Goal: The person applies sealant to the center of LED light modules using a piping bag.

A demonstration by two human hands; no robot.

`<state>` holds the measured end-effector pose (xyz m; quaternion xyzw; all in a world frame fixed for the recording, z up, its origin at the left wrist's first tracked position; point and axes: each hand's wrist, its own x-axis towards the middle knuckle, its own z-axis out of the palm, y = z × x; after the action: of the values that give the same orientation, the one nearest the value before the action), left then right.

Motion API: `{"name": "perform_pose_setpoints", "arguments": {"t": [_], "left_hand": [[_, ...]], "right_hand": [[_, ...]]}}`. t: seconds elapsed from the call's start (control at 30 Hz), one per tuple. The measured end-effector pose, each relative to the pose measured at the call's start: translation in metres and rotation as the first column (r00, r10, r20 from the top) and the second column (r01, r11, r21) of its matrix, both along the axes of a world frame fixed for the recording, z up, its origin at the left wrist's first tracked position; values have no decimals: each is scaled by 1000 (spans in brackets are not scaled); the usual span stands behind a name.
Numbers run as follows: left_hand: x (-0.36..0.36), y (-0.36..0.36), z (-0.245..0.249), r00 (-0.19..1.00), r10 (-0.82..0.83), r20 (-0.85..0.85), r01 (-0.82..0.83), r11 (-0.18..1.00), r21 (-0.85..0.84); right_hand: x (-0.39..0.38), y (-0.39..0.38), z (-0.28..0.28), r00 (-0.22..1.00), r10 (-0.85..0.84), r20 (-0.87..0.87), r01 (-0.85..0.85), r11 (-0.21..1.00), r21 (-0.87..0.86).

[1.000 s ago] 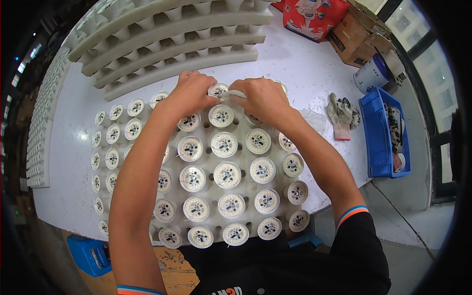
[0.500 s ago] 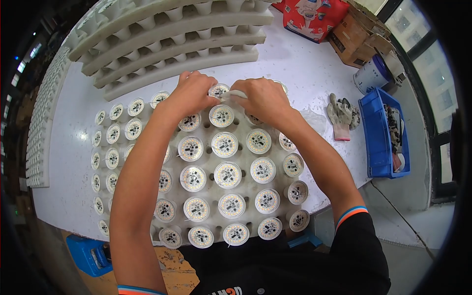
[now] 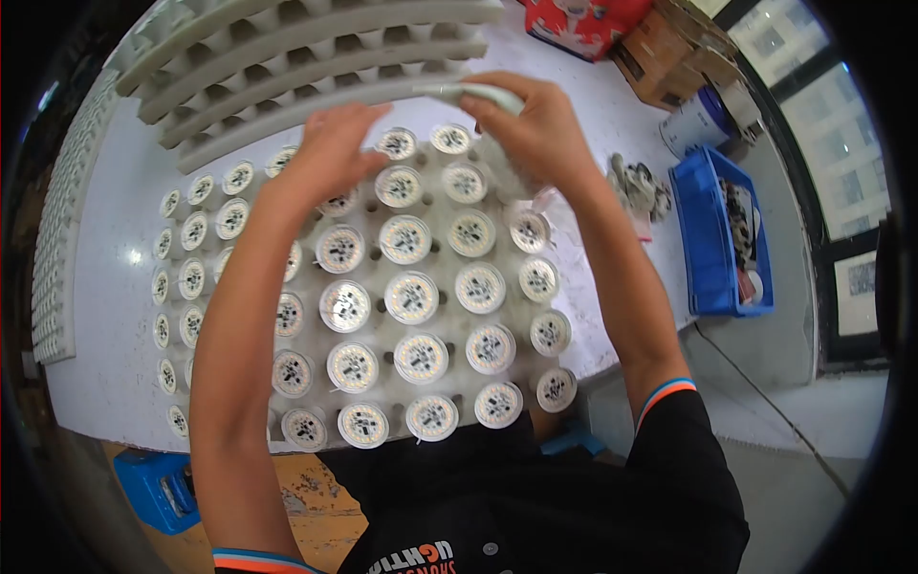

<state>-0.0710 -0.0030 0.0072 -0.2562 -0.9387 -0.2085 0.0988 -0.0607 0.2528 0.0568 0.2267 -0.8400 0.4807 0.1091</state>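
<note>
My right hand (image 3: 535, 120) is closed around a white tapered tool (image 3: 488, 94), raised over the back right of the bulbs, its thin tip pointing left. My left hand (image 3: 335, 143) is over the back rows, thumb and fingers apart and nothing visible between them. Just right of its fingers stands an LED bulb (image 3: 396, 143) with a round board dotted with yellow chips and black parts. Several such bulbs stand upright in rows in a pale foam tray (image 3: 382, 266). My left forearm hides some of them.
Stacked foam trays (image 3: 325, 81) line the back left of the white table (image 3: 110, 316). Toward the right are gloves (image 3: 639, 187), a blue bin (image 3: 703, 239), a white tub (image 3: 696, 122), a cardboard box (image 3: 660, 53) and a red bag (image 3: 583, 24).
My hands have parted from the back-row bulb. The right rose up and away with the white tool; the left drew leftward and its fingers opened. The whole view has shifted.
</note>
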Motion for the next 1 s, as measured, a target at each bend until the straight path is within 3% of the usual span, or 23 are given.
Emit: {"name": "perform_pose_setpoints", "arguments": {"t": [0.13,0.2,0.3,0.43,0.57,0.6,0.7,0.83,1.0], "left_hand": [[48,7,26,986,3,-166,43,962,270],[88,16,44,991,-15,-135,50,965,258],[145,26,47,990,-60,-128,84,977,195],[211,44,31,992,-109,-62,118,979,169],[256,66,12,991,-125,49,111,968,227],[263,73,9,991,-124,58,108,968,227],[275,89,1,989,-124,85,104,972,210],[278,105,-3,990,-119,70,106,980,168],[269,117,-2,989,-122,82,114,988,101]], "right_hand": [[46,26,42,997,29,73,-18,988,-155],[75,37,50,997,-19,73,32,984,-178],[125,63,47,980,-167,103,175,982,-75],[199,86,27,954,-153,257,221,939,-263],[264,103,-7,861,-218,460,384,871,-306],[276,105,-17,852,-173,493,382,851,-361],[295,100,-28,806,-184,562,415,854,-315],[295,91,-29,901,-172,399,279,933,-227],[294,83,-25,893,-95,440,249,918,-309]]}}
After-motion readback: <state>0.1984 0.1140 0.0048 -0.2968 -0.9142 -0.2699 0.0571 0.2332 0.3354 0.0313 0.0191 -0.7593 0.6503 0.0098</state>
